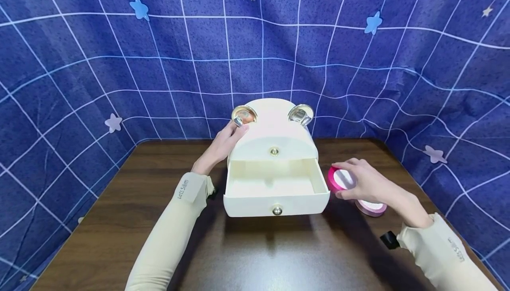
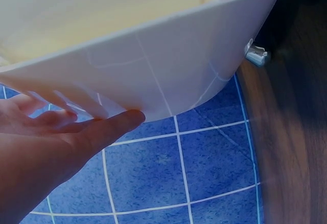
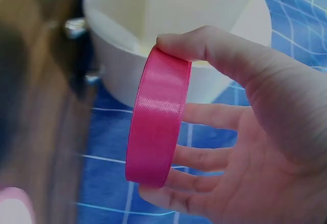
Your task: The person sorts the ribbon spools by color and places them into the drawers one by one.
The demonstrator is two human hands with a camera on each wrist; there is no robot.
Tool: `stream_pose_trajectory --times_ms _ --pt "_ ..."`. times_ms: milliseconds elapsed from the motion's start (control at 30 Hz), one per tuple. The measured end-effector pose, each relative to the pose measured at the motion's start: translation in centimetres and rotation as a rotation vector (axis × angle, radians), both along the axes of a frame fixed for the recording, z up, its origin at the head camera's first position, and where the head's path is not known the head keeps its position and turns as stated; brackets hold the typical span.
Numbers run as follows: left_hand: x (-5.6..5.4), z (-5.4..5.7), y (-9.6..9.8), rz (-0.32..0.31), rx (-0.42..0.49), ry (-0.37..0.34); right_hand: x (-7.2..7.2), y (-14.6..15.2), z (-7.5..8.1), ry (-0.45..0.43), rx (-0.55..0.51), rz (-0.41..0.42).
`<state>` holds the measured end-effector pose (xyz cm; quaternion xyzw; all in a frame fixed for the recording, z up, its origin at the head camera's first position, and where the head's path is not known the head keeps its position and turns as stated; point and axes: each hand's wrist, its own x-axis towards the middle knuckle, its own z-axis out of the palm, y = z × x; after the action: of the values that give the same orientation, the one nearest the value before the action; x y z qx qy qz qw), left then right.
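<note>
A white mini chest of drawers (image 1: 271,125) with two metallic ear-like pieces on top stands on the table. Its lower drawer (image 1: 251,207) is pulled out, and nothing lies inside it. My left hand (image 1: 224,144) rests along the chest's left side, near the ear; in the left wrist view its thumb lies straight against the white wall (image 2: 168,86). To the right of the drawer, my right hand (image 1: 368,182) grips a roll of hot-pink satin ribbon (image 3: 158,121) by its edges, thumb on one side and fingertips on the opposite one.
A second, paler pink ribbon roll (image 1: 371,211) lies flat on the table below my right hand. Gold and silver knobs (image 1: 274,151) stick out from the drawer fronts. Behind the dark wooden table (image 1: 131,220) hangs a blue gridded cloth (image 1: 207,74) with stars.
</note>
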<state>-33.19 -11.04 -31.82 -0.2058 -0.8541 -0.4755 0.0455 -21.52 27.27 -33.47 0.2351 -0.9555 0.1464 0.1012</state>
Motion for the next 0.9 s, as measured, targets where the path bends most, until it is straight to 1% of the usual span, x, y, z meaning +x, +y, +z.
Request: stream_pose_trajectory --times_ms 100,200,367,467,533,600,700,767,900 --pt "0.0 0.0 0.0 -0.002 -0.007 0.0 0.1 -0.4 1.4 0.001 0.001 -0.008" --pt "-0.1 -0.1 0.0 0.006 -0.021 0.006 0.2 -0.8 2.5 0.019 0.003 -0.006" --pt "-0.2 -0.1 0.0 0.021 -0.027 0.015 0.3 -1.4 4.0 0.1 -0.008 0.021" --pt "-0.2 -0.2 0.0 0.021 -0.029 0.017 0.3 -1.8 4.8 0.152 -0.026 0.054" --pt "-0.2 -0.2 0.0 0.021 -0.028 0.018 0.5 -2.2 5.2 0.171 -0.032 0.077" --pt "-0.2 -0.2 0.0 0.02 -0.029 0.017 0.6 -2.7 5.6 0.174 -0.036 0.096" --pt "-0.2 -0.1 0.0 0.02 -0.031 0.019 0.9 -3.7 6.1 0.148 -0.036 0.113" --pt "-0.1 -0.1 -0.1 0.011 -0.027 0.016 1.0 -4.4 6.2 0.129 -0.038 0.126" --pt "-0.1 0.0 -0.1 -0.014 -0.016 0.015 1.1 -6.0 6.2 0.13 -0.045 0.164"
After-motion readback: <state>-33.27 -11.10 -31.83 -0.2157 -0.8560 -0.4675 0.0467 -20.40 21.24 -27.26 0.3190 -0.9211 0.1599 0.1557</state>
